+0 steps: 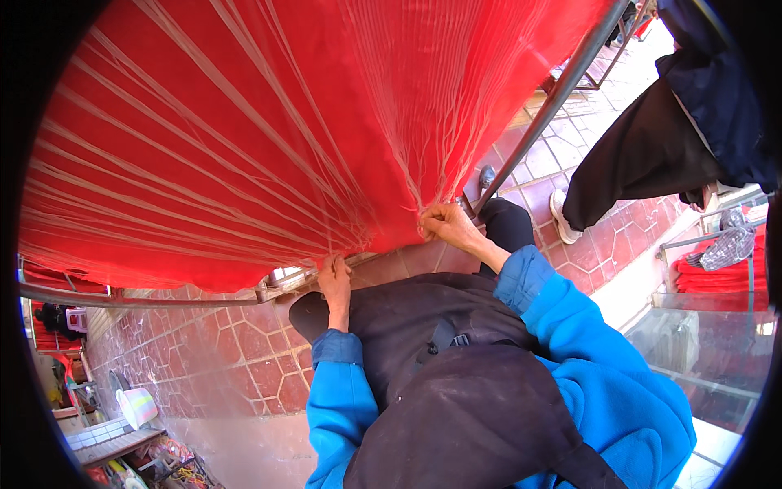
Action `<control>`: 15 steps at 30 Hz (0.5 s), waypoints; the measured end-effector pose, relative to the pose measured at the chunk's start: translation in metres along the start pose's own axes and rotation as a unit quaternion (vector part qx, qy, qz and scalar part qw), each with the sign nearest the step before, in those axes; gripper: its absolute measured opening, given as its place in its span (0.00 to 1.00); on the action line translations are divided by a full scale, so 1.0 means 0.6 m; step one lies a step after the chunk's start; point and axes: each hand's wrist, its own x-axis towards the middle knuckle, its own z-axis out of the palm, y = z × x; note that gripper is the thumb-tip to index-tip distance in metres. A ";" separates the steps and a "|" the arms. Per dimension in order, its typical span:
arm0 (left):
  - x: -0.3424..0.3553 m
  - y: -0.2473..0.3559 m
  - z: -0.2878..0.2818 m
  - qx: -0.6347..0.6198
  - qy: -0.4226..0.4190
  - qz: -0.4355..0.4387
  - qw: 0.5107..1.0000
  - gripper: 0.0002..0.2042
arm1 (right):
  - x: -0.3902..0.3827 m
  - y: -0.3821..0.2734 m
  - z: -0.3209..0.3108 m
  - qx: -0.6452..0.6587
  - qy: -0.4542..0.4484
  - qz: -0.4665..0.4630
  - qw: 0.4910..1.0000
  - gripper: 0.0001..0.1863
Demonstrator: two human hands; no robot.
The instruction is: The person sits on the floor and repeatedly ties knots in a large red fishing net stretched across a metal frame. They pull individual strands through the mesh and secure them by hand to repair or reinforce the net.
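Note:
A large red cloth (236,147) is spread in front of me, with bundles of pale threads (407,98) fanning out across it. The threads draw together at the cloth's near edge. There my right hand (450,224) is closed in a pinch on the gathered thread ends, with a bit of red strand beside the fingertips. To its left, my left hand (334,281) has its fingers pressed together at the cloth's edge, below another gathered bundle. What lies between the left fingertips is too small to make out.
A metal bar (550,106) runs along the cloth's right side, another rail (163,302) below its left edge. At right stands another person in dark trousers (643,155). Red folded cloths (721,265) lie on a rack there. A pale tub (137,406) sits lower left on the tiled floor's edge.

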 end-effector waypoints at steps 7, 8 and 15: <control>0.041 -0.026 0.041 0.140 0.017 0.062 0.988 0.10 | 0.020 -0.045 0.032 0.067 0.067 -0.069 0.993 0.10; 0.044 -0.025 0.042 0.163 0.017 0.058 0.985 0.11 | 0.022 -0.045 0.038 0.062 0.057 -0.091 0.992 0.11; -0.003 0.054 0.050 0.164 0.153 0.186 0.957 0.16 | 0.037 -0.029 0.061 0.006 0.107 -0.143 0.984 0.13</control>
